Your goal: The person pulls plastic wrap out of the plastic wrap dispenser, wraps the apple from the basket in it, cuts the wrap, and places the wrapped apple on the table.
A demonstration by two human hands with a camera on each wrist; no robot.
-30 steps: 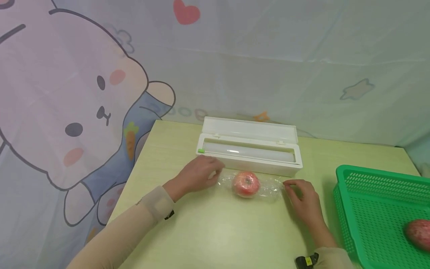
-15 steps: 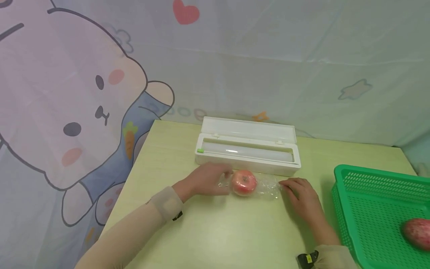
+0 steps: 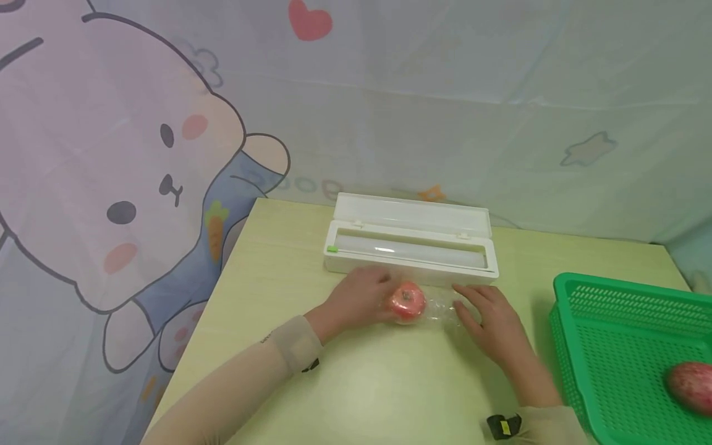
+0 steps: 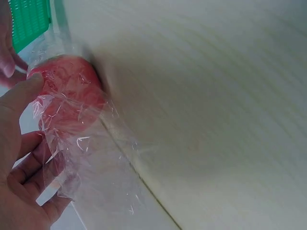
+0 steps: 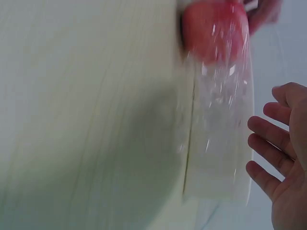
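Item: left hand point(image 3: 356, 301). Thumb on the fruit's side, fingers bent beneath the loose film; I read a light hold on apple and wrap together.

Item: red apple point(image 3: 408, 301), mid-table point(image 3: 356, 395), in clear film point(image 3: 441, 307). I judge it firm, of modest weight, inclined to roll and easily bruised; the film soft, slick outside, clinging to itself and to skin. I would grip it by both flanks through the wrap, not by the thin loose ends.

Item: white box point(image 3: 423, 270), just behind the apple, lid point(image 3: 411, 213) raised, roll point(image 3: 411, 248) inside. Its front limits room for fingers at the rear.

Item: right hand point(image 3: 492, 321), near the film's right end. Fingers spread, pinching nothing; whether the tips touch film I cannot tell.

Item: green basket point(image 3: 628, 288), far right, holding one reddish oblong item point(image 3: 692, 386), kind uncertain. I note its high wall bounds rightward travel.
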